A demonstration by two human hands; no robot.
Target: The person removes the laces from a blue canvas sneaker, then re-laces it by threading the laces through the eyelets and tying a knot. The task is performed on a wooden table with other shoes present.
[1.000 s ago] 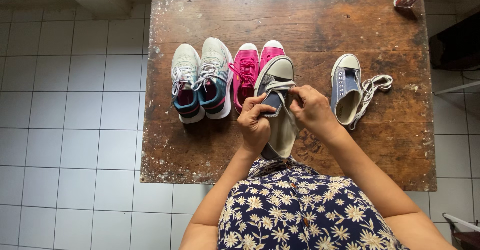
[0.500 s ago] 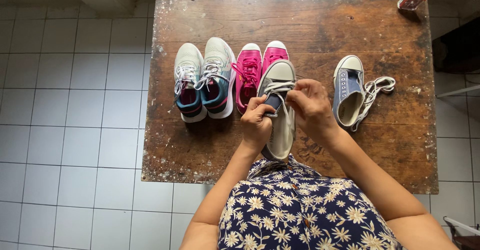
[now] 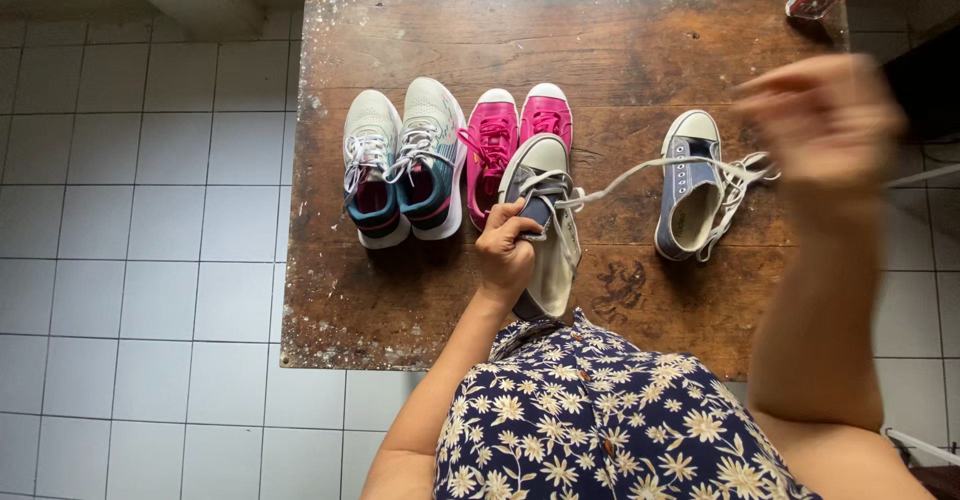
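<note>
The grey shoe [image 3: 545,222] sits mid-frame, gripped by the left hand [image 3: 507,250] so it stays put. The right hand [image 3: 822,110], blurry at the upper right, pinches its white lace [image 3: 640,172] tight. Other shoes rest on the bench [image 3: 640,50].

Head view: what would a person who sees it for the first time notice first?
The right hand, blurred, is raised at the right and draws a white lace tight from the grey-blue sneaker, which the left hand holds at the table's middle. Left of it stand a pink pair and a grey-teal pair.
</note>
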